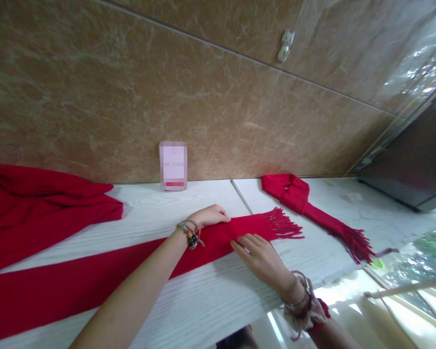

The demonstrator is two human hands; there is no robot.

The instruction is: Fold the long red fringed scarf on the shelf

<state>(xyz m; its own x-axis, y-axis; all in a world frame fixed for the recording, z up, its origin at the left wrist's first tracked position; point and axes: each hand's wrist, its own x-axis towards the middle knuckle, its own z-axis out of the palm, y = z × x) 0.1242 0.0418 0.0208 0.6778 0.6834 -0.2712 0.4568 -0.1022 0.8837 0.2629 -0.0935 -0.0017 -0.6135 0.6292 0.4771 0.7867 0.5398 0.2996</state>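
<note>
A red scarf [138, 264] lies stretched flat from the left edge of the view to the middle of the white table. Its fringe [285, 223] is spread out at the right end. At the scarf's far edge, a little short of the fringe, my left hand [210, 215] is closed, fingertips on the cloth. Opposite it, my right hand [259, 257] has bent fingers closed at the near edge. The thumb of the right hand is hidden. A faint crease runs across the cloth between both hands.
A second red scarf [287, 191], looped with a fringed tail, lies to the right. More red cloth [47, 208] is heaped at the left. A pink-white card-like object [173, 166] leans on the brown marbled wall [131, 97]. A dark appliance-like box [414, 145] stands far right.
</note>
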